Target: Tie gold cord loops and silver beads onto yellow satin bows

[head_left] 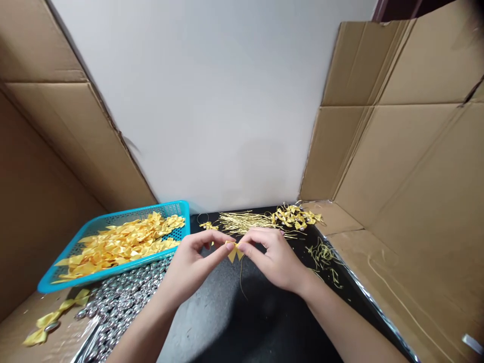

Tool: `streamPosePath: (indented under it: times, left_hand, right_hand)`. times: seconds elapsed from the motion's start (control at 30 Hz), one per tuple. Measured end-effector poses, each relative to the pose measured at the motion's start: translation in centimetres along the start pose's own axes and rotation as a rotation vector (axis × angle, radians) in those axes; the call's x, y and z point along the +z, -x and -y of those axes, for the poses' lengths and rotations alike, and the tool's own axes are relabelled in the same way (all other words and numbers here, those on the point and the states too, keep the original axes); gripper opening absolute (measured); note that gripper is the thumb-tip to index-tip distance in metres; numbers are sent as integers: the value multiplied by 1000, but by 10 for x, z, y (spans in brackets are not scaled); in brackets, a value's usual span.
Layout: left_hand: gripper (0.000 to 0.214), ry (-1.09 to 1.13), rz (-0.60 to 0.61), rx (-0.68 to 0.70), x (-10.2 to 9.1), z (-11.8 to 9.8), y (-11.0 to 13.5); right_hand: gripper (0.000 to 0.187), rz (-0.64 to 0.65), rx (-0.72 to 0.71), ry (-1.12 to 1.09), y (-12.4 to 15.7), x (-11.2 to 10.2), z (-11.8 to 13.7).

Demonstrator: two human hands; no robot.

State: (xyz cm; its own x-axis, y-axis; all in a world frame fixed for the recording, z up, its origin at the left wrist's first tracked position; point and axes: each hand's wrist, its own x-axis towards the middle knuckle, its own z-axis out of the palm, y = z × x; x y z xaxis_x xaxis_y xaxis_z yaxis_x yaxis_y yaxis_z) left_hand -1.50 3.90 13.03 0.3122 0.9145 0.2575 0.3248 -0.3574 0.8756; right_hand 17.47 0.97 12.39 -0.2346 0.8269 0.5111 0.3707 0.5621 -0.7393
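My left hand (192,264) and my right hand (274,257) meet over the black work surface (242,322). Both pinch one small yellow ribbon bow (234,250) between thumb and fingertips. A thin gold thread (241,280) hangs down from the bow. A bundle of gold threads (244,222) lies just behind my hands. A pile of finished yellow bows (295,217) with threads lies at the back right.
A blue mesh tray (56,282) heaped with yellow bows (121,242) stands at the left. Several small silver pieces (121,297) lie in front of it. A loose bow (53,320) rests on cardboard (22,322) at the lower left. Cardboard walls (408,151) flank both sides. Thread scraps (323,257) lie at the right.
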Motion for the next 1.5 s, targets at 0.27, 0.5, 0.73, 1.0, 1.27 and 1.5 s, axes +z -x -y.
streamPosePath:
  times: [0.27,0.5,0.73,1.0,1.27,1.5]
  left_hand:
    - [13,151,-138,18,6,2,13]
    - [26,462,19,98,5,7,14]
    - [30,706,318,-144,22,7,6]
    - [25,550,1,-127,28,15,8]
    - [26,350,-176,-14,29,1,13]
    - [26,177,-195,69,29,10,16]
  right_hand:
    - [20,-121,-90,-41,2,3,4]
    - [13,-149,-241,-117,3,-1,2]
    - [11,-84,-206,-118,2,2,-6]
    - [13,-199,-110,-133,1,-5,-4]
    - [13,-127,-161,226,5,-10,9]
    - [18,-76,-13,291,8,-8,11]
